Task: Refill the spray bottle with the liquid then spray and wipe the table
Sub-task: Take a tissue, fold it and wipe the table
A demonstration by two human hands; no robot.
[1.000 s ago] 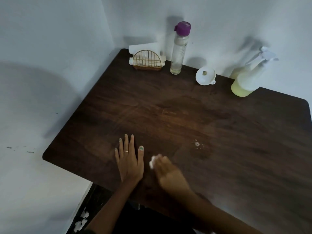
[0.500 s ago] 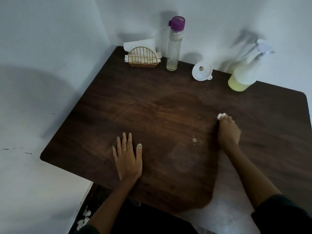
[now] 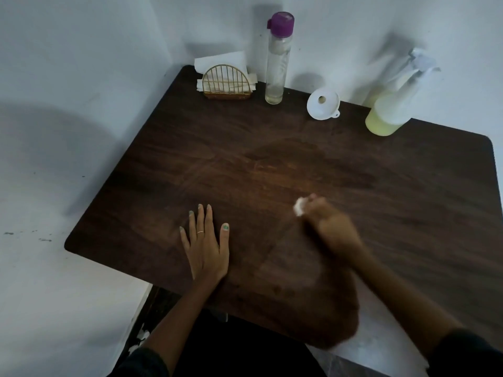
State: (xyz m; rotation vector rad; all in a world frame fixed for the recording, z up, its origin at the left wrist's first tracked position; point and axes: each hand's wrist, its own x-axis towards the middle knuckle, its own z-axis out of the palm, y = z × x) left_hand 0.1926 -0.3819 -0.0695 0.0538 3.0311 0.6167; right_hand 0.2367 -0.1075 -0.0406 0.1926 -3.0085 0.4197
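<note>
The dark wooden table (image 3: pixel 272 164) fills the view. My left hand (image 3: pixel 206 244) lies flat on it near the front edge, fingers spread, holding nothing. My right hand (image 3: pixel 330 227) is blurred by motion just right of it, closed on a small white wad of tissue (image 3: pixel 299 206) pressed to the tabletop. The white spray bottle (image 3: pixel 394 104) with yellowish liquid in its base stands at the back right against the wall. A tall clear bottle (image 3: pixel 277 61) with a purple cap stands at the back middle, nearly empty. A white funnel (image 3: pixel 323 103) lies between the two bottles.
A gold wire napkin holder (image 3: pixel 226 82) with white napkins stands in the back left corner. White walls (image 3: pixel 81 104) close in the table at the left and back. A darker damp patch (image 3: pixel 294 156) shows mid-table.
My right hand with the tissue swept from beside the left hand out to the right and far side, and has now come back toward the left. The left hand stayed flat.
</note>
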